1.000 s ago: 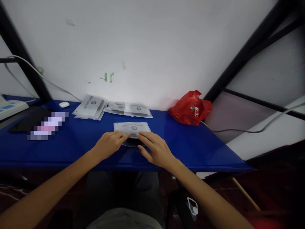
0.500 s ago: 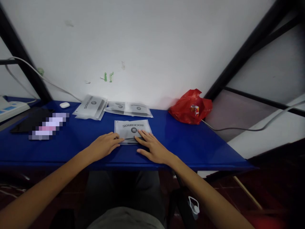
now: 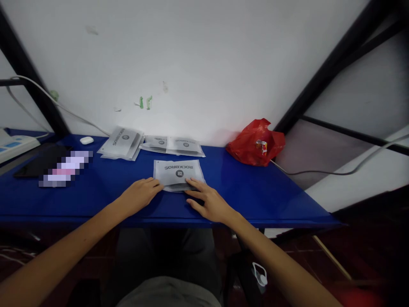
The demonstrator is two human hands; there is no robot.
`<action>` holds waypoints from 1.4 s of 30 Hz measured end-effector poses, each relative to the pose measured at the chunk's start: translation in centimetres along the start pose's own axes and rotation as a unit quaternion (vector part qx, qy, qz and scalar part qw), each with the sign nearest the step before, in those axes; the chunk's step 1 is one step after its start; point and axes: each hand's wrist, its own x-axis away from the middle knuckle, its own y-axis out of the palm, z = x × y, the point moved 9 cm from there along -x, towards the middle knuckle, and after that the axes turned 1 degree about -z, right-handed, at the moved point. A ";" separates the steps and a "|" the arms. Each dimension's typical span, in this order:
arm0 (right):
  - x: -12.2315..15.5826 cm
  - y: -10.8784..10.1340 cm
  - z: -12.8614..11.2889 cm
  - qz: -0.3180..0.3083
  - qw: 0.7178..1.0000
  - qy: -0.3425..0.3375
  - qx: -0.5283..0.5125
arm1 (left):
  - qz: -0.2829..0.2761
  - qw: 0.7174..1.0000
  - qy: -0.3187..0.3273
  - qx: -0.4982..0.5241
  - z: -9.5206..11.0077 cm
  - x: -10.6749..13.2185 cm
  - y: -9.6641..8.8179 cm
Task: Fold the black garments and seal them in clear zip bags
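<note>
A frosted plastic pouch (image 3: 174,168) printed ROCKBROS lies flat on the blue table, its lettering upside down to me and a dark item showing inside. My left hand (image 3: 142,194) rests at the pouch's lower left corner, fingers stretched and fingertips touching its edge. My right hand (image 3: 207,200) is open on the other side, fingers spread, with the upper fingertips on the lower right part of the pouch. The thumb sits apart, over the table.
Behind lie a stack of similar pouches (image 3: 121,144) and more pouches (image 3: 183,146) against the wall. A red plastic bag (image 3: 249,145) stands right. On the left are a white case (image 3: 86,140), a black flat item (image 3: 41,160) and a power strip (image 3: 19,147). The blue table's (image 3: 271,200) front edge is near.
My right hand has slid slightly down and right, off the printed logo toward the pouch's lower edge. My left fingertips have drawn back a little to the left.
</note>
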 end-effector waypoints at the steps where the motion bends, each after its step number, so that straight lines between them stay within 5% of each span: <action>1: 0.0 0.0 0.0 0.001 1.000 0.003 0.006 | -0.002 1.000 0.000 -0.005 0.0 0.0 0.1; 14: -0.3 0.4 -1.1 -0.058 0.988 -0.022 0.140 | -0.026 0.999 -0.009 -0.033 -0.1 -0.1 0.5; 27: -0.5 0.4 0.9 -0.079 0.972 0.093 0.203 | -0.023 0.999 -0.012 -0.047 0.0 -0.2 0.7; 37: -1.0 -0.4 1.4 -0.052 0.970 0.095 0.216 | 0.011 0.998 -0.036 -0.056 0.1 -0.2 -0.6; 42: -2.1 -3.9 -2.1 0.076 0.983 0.021 0.163 | 0.038 0.997 -0.055 0.027 -1.2 -0.4 -3.9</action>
